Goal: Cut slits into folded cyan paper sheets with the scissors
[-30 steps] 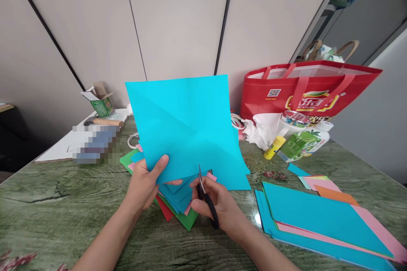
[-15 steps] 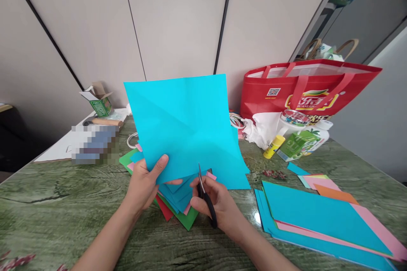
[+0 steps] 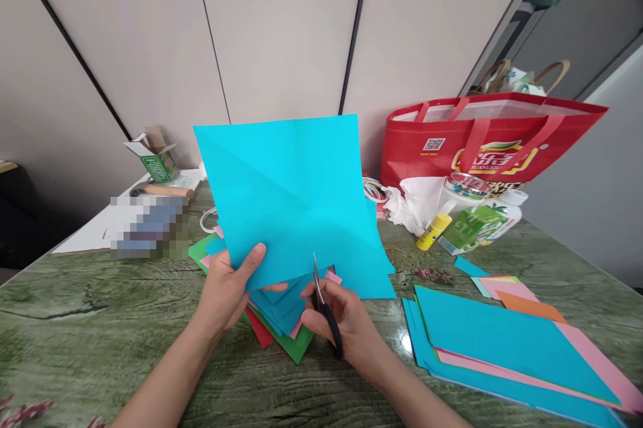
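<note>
A large sheet of bright blue paper (image 3: 291,193) is held upright over the table, with a faint crease across it. My left hand (image 3: 231,291) pinches its lower left corner, thumb in front and fingers behind. In my right hand (image 3: 341,314) is a pair of black-handled scissors (image 3: 321,304), blades pointing up at the sheet's bottom edge. The blades overlap the paper's lower part; I cannot tell how far the cut goes. Beneath both hands lies a pile of coloured paper (image 3: 296,347), blue, green, red and pink, partly hidden by the sheet.
On the right lies a stack of coloured sheets (image 3: 507,334). Behind it stand a yellow glue stick (image 3: 433,232), a green carton (image 3: 467,227), crumpled tissue (image 3: 414,203) and a red bag (image 3: 432,160). At the back left are a small open box (image 3: 158,163) and a wooden-handled tool (image 3: 165,191).
The scissors' blades have risen very slightly against the blue paper. Otherwise both hands and the sheet hold nearly the same place.
</note>
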A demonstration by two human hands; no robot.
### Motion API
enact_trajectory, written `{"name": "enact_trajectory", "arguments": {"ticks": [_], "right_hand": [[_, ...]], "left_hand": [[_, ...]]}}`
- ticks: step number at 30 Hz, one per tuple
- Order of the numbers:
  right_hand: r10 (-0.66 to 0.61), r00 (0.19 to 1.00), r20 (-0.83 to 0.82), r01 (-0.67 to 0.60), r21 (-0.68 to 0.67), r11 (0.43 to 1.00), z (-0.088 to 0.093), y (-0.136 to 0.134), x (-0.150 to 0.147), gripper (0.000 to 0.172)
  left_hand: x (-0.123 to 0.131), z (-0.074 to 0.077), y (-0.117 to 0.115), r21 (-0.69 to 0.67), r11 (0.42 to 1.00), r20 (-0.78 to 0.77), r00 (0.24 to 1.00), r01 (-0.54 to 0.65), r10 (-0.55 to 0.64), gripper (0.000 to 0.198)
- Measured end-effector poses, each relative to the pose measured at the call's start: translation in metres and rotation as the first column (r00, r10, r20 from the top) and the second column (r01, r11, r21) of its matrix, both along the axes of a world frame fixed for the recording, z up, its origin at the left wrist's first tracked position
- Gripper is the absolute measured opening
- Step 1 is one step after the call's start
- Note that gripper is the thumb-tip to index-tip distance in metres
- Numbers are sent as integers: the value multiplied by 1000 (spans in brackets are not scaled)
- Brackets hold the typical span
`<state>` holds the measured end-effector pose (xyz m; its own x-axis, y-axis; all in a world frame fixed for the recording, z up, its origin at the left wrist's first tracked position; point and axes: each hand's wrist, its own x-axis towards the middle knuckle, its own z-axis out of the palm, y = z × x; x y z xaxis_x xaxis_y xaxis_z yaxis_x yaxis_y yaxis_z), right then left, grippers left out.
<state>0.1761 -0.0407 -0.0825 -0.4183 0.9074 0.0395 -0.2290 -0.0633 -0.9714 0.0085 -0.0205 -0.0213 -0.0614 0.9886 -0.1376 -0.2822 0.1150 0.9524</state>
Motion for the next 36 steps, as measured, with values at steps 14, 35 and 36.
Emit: {"name": "enact_trajectory", "arguments": {"ticks": [14, 35, 36], "right_hand": [[-20, 1000, -8, 20, -37, 999, 1, 0, -3, 29], [-30, 999, -11, 30, -67, 997, -1, -1, -2, 35], [-33, 999, -12, 33, -66, 997, -1, -1, -2, 37]], "left_hand": [[-2, -4, 0, 17, 1000, 14, 1000, 0, 0, 40], [-1, 0, -1, 0, 1000, 10, 1000, 18, -18, 51], [-1, 0, -2, -7, 1000, 3, 1000, 19, -19, 51]]}}
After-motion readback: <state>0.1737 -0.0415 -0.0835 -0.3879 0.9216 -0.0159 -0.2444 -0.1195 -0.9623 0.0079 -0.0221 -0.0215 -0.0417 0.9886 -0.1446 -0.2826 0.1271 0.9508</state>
